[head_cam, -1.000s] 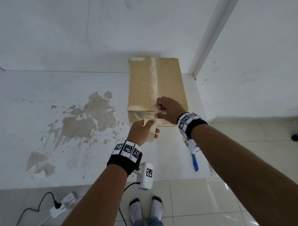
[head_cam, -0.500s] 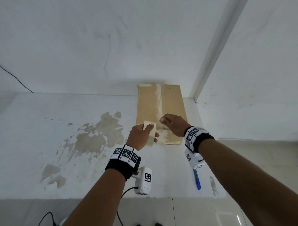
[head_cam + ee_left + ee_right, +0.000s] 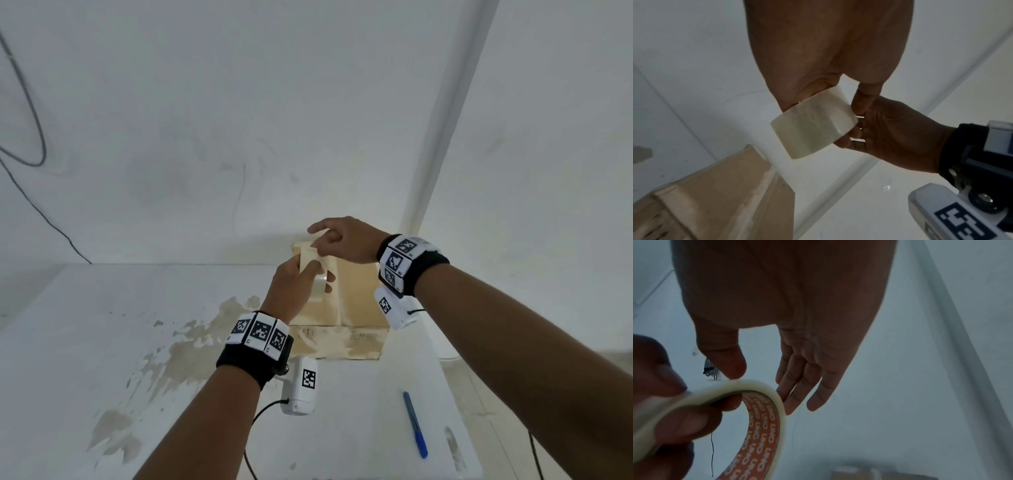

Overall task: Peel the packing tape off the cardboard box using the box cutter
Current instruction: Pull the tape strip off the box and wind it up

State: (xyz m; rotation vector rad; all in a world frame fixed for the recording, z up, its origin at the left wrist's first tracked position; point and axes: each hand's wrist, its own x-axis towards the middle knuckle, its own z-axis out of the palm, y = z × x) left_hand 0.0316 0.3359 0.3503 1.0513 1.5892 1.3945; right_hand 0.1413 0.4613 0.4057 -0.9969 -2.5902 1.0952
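Observation:
My left hand grips a roll of clear packing tape and holds it up above the cardboard box. My right hand is at the top of the roll with its fingers nearly straight. In the right wrist view its thumb tip touches the roll's rim and its fingertips lie against the roll's outer side. The box stands on the white table against the wall. A pale strip runs down the middle of the box's top. The blue box cutter lies on the table at the near right, held by neither hand.
Brown patches of worn paint mark the table left of the box. The white wall rises right behind the box, with a corner post at the right. A black cable hangs on the wall at far left.
Both hands have risen from the box's near edge. The left hand carried the tape roll up, and the right hand left the box and came to the roll's top. The view tilted upward.

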